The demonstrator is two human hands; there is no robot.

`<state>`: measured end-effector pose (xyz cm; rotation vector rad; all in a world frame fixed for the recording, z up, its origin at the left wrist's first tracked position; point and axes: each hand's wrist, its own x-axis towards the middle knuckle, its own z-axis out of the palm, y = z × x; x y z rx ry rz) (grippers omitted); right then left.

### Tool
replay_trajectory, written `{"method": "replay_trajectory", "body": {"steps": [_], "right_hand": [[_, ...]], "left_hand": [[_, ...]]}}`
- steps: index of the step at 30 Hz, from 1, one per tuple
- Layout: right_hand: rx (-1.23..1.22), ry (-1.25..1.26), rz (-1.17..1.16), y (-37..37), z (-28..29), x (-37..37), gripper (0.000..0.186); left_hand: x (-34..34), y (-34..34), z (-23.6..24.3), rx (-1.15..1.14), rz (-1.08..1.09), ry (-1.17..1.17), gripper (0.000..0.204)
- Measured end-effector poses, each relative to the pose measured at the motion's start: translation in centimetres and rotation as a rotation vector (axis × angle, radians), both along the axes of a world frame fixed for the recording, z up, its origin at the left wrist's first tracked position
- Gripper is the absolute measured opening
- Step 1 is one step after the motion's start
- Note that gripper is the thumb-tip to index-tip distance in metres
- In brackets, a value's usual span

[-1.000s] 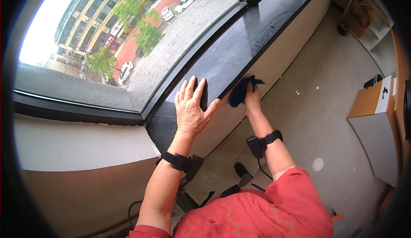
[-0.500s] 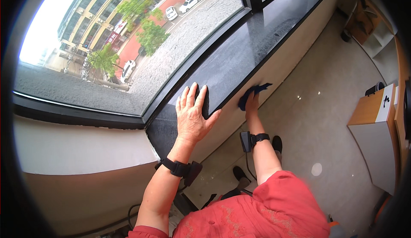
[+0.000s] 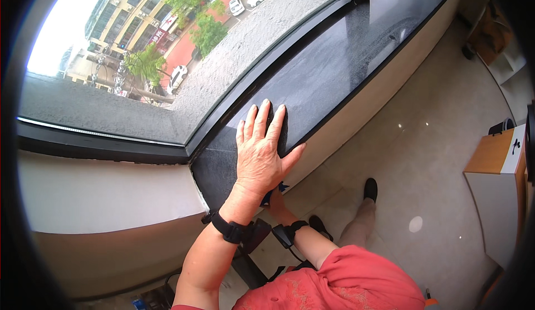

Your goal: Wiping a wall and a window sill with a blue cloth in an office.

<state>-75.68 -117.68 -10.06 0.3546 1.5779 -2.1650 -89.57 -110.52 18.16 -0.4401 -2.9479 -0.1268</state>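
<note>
My left hand point(image 3: 261, 156) lies flat with its fingers spread on the dark, glossy stone windowsill point(image 3: 329, 70). Below the sill's front edge, by the pale wall under it, is my right hand point(image 3: 276, 204), partly covered by my left wrist. It has a dark blue cloth point(image 3: 283, 187) against that wall, and only scraps of the cloth show around the hand. Most of the right fingers are hidden. Each forearm wears a black strap with a small dark box.
A large window with a black frame point(image 3: 223, 106) borders the sill, with a street and parked cars outside. To the right, a grey and wood-coloured cabinet point(image 3: 490, 198) stands on the grey floor point(image 3: 412, 159). My foot in a dark shoe point(image 3: 370, 189) is on the floor.
My right hand has drawn the cloth along the wall, back toward me and left, until it sits behind my left wrist. My left hand stays spread on the sill. One foot has shifted.
</note>
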Motion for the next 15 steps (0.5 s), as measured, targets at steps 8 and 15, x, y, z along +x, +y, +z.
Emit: {"method": "replay_trajectory", "body": {"steps": [8,15], "right_hand": [[-0.648,-0.38,-0.034,6.0,9.7,-3.4,0.055],[-0.526,-0.057,-0.22,14.6,7.8,-9.2,0.047]], "left_hand": [[0.6,0.3,-0.4,-0.146,-0.114,0.146,0.068],[5.3,1.5,-4.2,-0.363,-0.634,0.021,0.056]]}}
